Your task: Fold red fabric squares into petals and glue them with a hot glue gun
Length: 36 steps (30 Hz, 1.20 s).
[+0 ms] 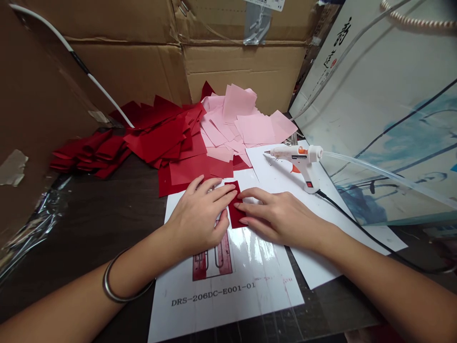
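I have two hands at work on one small dark red piece [236,209], which lies between them, its surface touched from both sides. My left hand [200,214] is unclenched, palm down with the fingers stretched out, a couple of fingertips resting on the piece's left part. My right hand [285,216] is loosely spread too, three fingertips set along the piece's right side.

Under both hands is one printed sheet [250,262], marked DRS-206DC-E001-01 below my left hand; that hand partly covers its one red picture. One plain white sheet [278,176] reaches out under my right forearm, and on it, just beyond my right hand, sits one glue gun [310,164], its nozzle pointing left. One black cord [424,271] runs from its handle past my right arm.

Ahead of my hands are two heaps: red pieces [157,143] beyond the left one, and pink pieces [243,116] straight beyond the gap. Both overlap too much to count. Farther left of my left hand is one pile of folded red pieces [94,150] on the dark desk [117,209]. One metal bangle [107,281] circles my left forearm.
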Each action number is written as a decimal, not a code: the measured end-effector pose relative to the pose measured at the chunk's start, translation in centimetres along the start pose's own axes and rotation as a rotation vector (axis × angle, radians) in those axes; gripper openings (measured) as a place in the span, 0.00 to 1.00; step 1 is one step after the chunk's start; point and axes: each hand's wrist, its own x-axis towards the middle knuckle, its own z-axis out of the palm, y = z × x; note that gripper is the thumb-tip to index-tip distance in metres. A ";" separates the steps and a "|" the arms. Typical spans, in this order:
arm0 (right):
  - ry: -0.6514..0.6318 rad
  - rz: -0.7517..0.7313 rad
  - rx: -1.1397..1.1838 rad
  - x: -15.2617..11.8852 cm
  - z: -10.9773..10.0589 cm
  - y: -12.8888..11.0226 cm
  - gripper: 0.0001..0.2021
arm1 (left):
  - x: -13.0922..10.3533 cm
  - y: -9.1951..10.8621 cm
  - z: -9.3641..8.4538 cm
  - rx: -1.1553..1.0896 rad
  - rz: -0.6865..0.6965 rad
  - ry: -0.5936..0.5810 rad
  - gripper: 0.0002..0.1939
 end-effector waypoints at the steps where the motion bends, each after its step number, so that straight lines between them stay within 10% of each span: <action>1: 0.005 -0.026 0.017 -0.1 0.0 0.1 0.16 | 0.0 0.0 0.0 0.006 0.001 -0.003 0.22; 31: -0.071 -0.068 0.038 -1.0 -0.8 -1.9 0.16 | -0.1 0.2 -0.3 -0.015 -0.042 -0.043 0.23; 36: 0.093 0.079 0.194 -0.8 -0.8 -2.1 0.12 | -0.2 0.1 -0.1 -0.013 -0.031 -0.027 0.23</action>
